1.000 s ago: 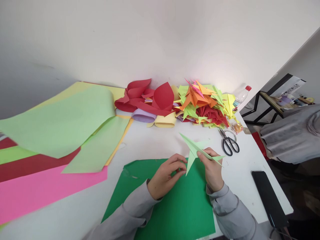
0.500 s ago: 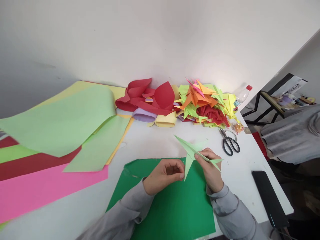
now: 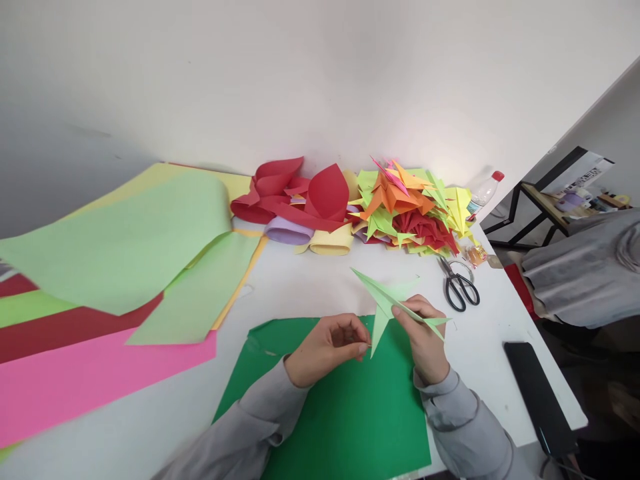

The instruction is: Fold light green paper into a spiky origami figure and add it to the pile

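Note:
A light green folded paper plane (image 3: 383, 297) is held above the table, its long point toward the wall and its wings spread. My right hand (image 3: 424, 333) grips it by the body near the tail, thumb on top. My left hand (image 3: 337, 347) is closed in a pinch, thumb and forefinger together, right beside the tip of the near wing. Whether anything small sits between those fingertips I cannot make out. Under both hands lies a dark green sheet (image 3: 345, 420).
Folded paper pieces (image 3: 400, 207) are heaped by the wall, beside red paper loops (image 3: 325, 197). Coloured sheets (image 3: 115, 240) cover the left side. Scissors (image 3: 461, 287), a bottle (image 3: 484, 192) and a black phone (image 3: 540, 397) lie to the right. A person in grey (image 3: 590, 267) is beyond the table.
The paper plane has shifted slightly to the right and up with my right hand. Its near wing tip now stands a little apart from my left fingertips.

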`<state>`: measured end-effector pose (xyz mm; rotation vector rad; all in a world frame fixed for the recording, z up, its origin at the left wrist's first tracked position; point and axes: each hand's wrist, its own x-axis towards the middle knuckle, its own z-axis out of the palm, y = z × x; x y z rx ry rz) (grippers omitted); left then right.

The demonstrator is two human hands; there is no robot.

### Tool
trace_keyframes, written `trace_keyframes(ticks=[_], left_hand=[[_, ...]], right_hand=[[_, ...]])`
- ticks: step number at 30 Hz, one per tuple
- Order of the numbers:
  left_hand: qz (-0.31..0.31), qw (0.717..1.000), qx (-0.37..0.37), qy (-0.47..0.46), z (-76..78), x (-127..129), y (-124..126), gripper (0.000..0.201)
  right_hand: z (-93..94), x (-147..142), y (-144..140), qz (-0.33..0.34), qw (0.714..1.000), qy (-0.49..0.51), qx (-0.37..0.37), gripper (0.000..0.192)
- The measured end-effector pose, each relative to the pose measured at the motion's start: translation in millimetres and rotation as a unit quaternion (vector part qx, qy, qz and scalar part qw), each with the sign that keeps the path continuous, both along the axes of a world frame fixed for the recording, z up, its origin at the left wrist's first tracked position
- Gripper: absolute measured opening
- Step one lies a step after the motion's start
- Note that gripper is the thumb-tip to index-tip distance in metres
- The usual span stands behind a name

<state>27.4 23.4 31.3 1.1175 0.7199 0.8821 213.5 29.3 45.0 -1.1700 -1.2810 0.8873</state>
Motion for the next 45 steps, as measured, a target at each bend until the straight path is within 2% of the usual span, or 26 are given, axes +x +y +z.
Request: trace_keyframes(ticks=[14, 18, 21, 24, 27, 29, 35, 39, 45], left_hand=[[0.007, 1.0, 0.019, 0.002, 0.8, 2, -2, 0.027], [-0.004, 0.999, 0.035, 0.008, 3.2, -2, 0, 0.025], [-0.015, 0.999, 0.036, 0.018, 4.2, -5, 3, 0.026], [0.064, 0.997, 0.017, 0.033, 3.2, -8, 5, 0.03], [0.148, 0.988, 0.025, 0.046, 3.2, -10, 5, 0.03], [0.168, 0.983, 0.054, 0.051, 4.9, -11, 3, 0.029], [0.137, 0.975, 0.156, 0.075, 10.4, -11, 0, 0.025], [0.138, 0.953, 0.235, 0.131, 8.3, -11, 0, 0.019], [0.157, 0.923, 0.302, 0.182, 7.2, -9, 0, 0.017]], right_hand=[[0.9, -2, -1, 0.001, 1.0, 0.004, -0.008, 0.009], [-0.6, -2, 0, 0.014, 0.999, 0.031, -0.021, 0.011], [-1.0, -1, 0, 0.081, 0.991, 0.1, -0.046, 0.014], [4.3, 2, -2, 0.203, 0.964, 0.143, -0.098, 0.015], [14.0, 5, -6, 0.318, 0.934, 0.089, -0.139, 0.013], [18.7, 6, -8, 0.36, 0.922, 0.044, -0.136, 0.011], [14.3, 6, -4, 0.41, 0.905, 0.026, -0.115, 0.015], [13.1, 6, -3, 0.423, 0.898, 0.023, -0.12, 0.013], [18.0, 6, -3, 0.434, 0.891, 0.014, -0.134, 0.01]])
